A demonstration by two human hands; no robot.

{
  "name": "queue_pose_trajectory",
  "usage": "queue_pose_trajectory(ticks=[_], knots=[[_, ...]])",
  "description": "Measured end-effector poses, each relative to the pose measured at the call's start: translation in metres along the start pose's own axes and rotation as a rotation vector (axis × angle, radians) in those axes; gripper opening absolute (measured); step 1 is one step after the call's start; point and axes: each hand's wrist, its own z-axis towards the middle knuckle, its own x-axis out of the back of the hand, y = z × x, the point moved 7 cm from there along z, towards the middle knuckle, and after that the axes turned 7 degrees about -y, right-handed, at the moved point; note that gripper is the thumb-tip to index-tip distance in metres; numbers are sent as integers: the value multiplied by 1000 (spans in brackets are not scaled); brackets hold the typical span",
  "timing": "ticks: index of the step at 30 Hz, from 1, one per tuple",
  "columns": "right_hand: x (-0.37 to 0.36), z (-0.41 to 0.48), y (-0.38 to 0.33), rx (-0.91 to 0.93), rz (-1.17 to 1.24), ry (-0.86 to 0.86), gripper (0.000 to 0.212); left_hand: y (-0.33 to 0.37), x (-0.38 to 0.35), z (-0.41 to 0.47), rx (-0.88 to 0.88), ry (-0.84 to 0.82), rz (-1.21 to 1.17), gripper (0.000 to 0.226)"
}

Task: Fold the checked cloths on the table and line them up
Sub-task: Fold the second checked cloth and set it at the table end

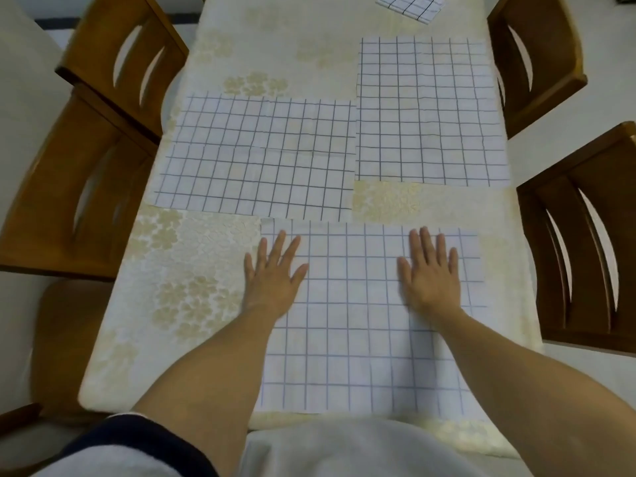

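No readable text or labels anywhere.

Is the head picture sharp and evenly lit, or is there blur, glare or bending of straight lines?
Head view: light is soft and even, with no glare on the tablecloth. Head view: the right hand looks slightly blurred, the left hand sharper, and the grid on the near cloth is readable. Head view: the wide lens bows the tablecloth's long edges and tips the chairs outward.
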Motion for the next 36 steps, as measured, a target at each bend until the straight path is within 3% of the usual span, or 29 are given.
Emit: queue_pose_trajectory(ticks=[4,8,11,16,23,26,29,36], knots=[[7,2,-3,-24,8,-16,72,-1,10,0,49,6,93,68],[7,-31,-88,177,74,98,63,74,15,-38,-84,164,-2,65],[-33,-67,-112,229,113,25,63,101,-33,-75,-70,121,-39,61],[-60,-95,-57,164,-76,-25,63,75,-75,-93,-79,70,65,68],[-31,-77,13,-71,10,-28,69,48,-57,-86,21,96,46,70],[-31,-97,-42,73,-48,51,63,84,-51,-108,-91,169,19,69],[-67,-132,-91,242,-58,-21,67,101,-81,-130,-123,113,58,64],[-60,-143,-11,87,-72,-18,62,53,-93,-137,-116,72,94,72]])
